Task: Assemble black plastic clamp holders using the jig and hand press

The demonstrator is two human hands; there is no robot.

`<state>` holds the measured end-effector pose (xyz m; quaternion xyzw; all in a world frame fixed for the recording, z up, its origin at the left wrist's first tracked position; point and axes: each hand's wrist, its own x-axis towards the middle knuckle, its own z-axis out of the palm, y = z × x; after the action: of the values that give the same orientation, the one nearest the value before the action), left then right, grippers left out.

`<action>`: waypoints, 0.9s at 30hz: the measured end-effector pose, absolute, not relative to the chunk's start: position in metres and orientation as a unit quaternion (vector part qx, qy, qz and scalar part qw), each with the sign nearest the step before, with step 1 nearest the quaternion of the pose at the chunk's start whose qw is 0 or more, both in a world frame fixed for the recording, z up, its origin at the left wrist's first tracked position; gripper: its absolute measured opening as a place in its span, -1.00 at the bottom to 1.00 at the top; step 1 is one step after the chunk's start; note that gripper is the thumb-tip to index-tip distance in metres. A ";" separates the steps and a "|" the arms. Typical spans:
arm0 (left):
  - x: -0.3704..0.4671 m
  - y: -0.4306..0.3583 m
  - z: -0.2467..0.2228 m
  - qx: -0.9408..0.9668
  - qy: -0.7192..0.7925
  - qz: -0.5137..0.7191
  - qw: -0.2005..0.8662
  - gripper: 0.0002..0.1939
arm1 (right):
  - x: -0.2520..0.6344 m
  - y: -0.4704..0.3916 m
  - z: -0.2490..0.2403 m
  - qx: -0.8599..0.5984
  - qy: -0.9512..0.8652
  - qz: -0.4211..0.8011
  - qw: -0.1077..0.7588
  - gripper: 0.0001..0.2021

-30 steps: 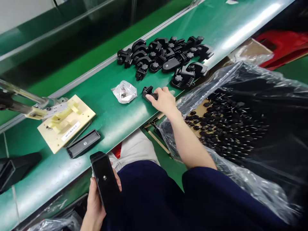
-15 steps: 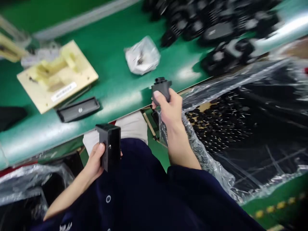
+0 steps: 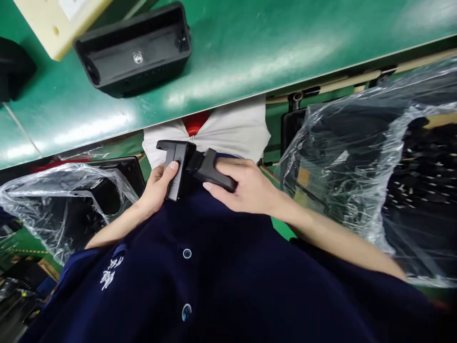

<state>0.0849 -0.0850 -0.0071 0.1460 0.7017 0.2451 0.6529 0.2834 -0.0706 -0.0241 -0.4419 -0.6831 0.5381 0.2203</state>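
Note:
In front of my lap, my left hand (image 3: 157,188) is closed around a black plastic housing (image 3: 177,175), its thumb pressed on the outer face. My right hand (image 3: 244,183) grips a smaller black plastic part (image 3: 213,172) between thumb and fingers. The narrow end of this part meets the open side of the housing; how deep it sits inside is hidden. A similar black housing (image 3: 132,78) lies on the green bench (image 3: 228,71), hollow side up, with a round metal piece in its floor.
At the upper left a cream fixture block (image 3: 59,35) rests on the bench beside a dark object (image 3: 12,69). Plastic-lined containers stand on both sides: a left bag (image 3: 67,190) with black parts and a right bag (image 3: 342,190) with many small black pieces.
My right hand has come down and left from above the bench edge, bringing the smaller part against the housing. My left hand has turned the housing. The view has tilted down toward my lap.

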 end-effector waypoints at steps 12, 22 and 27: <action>0.078 -0.096 -0.004 0.294 0.723 0.203 0.591 -0.41 | 0.263 -0.038 -0.005 -0.336 -0.844 0.376 -0.180 -0.67; 0.076 -0.095 -0.001 0.448 0.691 0.156 0.545 -0.44 | 0.255 -0.030 -0.001 -0.316 -0.868 0.330 -0.194 -0.76; 0.079 -0.094 -0.002 0.430 0.699 0.170 0.545 -0.42 | 0.253 -0.026 -0.004 -0.307 -0.883 0.313 -0.169 -0.86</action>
<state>0.0787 -0.0940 -0.0019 0.4303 0.6988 0.1703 0.5455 0.2529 -0.0258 -0.0041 -0.3072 -0.8828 0.3129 -0.1686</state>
